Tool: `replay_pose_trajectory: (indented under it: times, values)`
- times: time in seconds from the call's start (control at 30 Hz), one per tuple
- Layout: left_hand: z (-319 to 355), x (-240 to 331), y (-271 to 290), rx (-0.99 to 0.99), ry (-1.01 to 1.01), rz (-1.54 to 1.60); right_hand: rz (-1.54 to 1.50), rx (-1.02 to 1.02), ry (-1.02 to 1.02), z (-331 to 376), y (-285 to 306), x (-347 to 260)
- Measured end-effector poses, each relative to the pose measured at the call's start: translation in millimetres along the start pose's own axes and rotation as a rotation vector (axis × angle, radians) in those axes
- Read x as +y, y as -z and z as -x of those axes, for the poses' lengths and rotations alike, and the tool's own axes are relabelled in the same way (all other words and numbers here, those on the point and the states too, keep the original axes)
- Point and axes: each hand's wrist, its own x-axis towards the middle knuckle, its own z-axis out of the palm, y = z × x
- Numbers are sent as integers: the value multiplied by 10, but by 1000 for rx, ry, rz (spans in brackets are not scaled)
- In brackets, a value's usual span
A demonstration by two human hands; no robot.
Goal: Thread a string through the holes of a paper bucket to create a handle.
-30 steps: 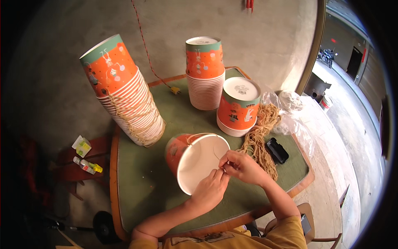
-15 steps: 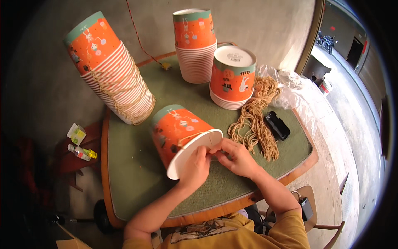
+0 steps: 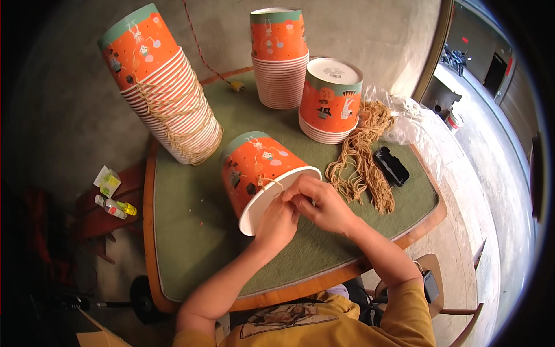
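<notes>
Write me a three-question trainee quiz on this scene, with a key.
1. True or false: the orange tub at the left hand and right hand stands upright.
2. In the picture, where is the black case relative to the cord bundle: (a) left, (b) right, (c) on top?
3. How many tub stacks are on the table beyond that tub?

Key:
1. False; it is tipped over.
2. b.
3. Three: a cord-wrapped left stack, a middle one, and a shorter right stack.

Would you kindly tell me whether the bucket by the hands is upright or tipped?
Tipped: the bucket opens toward the person, not upward.
</notes>
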Motion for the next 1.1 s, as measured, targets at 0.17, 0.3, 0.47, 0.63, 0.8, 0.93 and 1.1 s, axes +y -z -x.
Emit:
replay_pose_trajectory:
  times: [0.17,0.3,0.47,0.63,0.8,0.93,1.1]
  values:
    - [-83,60,121,-116,187,111,-393,-1,-380,-156,-140,59]
    - [-48,-114,88,-160,196,117,-328,9,-367,-287,-215,-5]
    - [-83,-42,165,-236,206,140,-260,71,-600,-340,-252,43]
    - [-62,-82,201,-235,218,190,-274,142,-540,-292,-360,135]
    - [-97,-93,233,-277,276,292,-278,124,-492,-270,-345,160]
    - [-109,-95,226,-333,356,218,225,-82,-61,-231,-176,87]
    - [-104,-34,290,-320,307,265,416,-46,62,-13,54,-298]
